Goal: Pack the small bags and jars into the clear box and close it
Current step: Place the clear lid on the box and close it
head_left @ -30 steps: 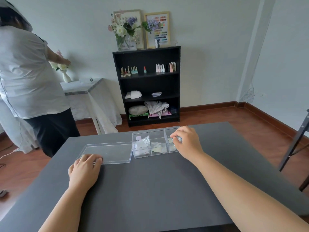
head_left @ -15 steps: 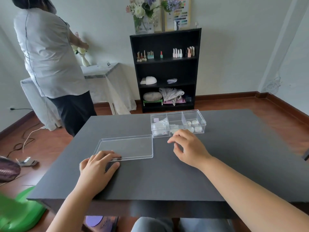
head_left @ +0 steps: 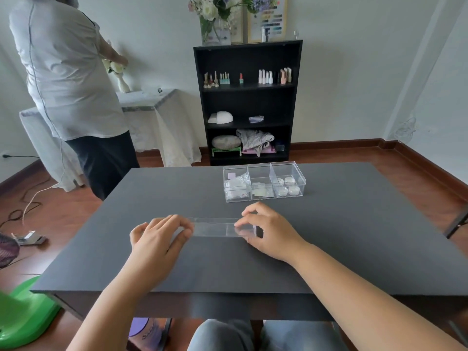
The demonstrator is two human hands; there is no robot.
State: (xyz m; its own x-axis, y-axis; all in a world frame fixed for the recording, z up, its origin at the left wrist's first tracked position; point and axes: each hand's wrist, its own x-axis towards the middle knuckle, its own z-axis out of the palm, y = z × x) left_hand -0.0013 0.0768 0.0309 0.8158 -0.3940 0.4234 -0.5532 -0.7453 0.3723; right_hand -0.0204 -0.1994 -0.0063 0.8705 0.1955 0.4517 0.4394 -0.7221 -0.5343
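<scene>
The clear box (head_left: 291, 165) stands open on the dark table (head_left: 354, 236), beyond my hands. It has three compartments. Small bags (head_left: 238, 184) fill the left one, flat packets (head_left: 260, 190) lie in the middle one, and small round jars (head_left: 288, 186) sit in the right one. The clear lid (head_left: 215, 228) is lifted off the table between my hands, tilted so I see it nearly edge-on. My left hand (head_left: 162, 236) grips its left end and my right hand (head_left: 268, 230) pinches its right end.
A person in a white shirt (head_left: 65, 72) stands at the back left by a cloth-covered side table (head_left: 162, 117). A black shelf (head_left: 248, 102) with bottles stands against the far wall. A green object (head_left: 22, 315) and cables lie on the floor at left.
My right hand has come over to the lid's right end. Both hands have taken hold of the lid and raised it off the table, where it lay flat before.
</scene>
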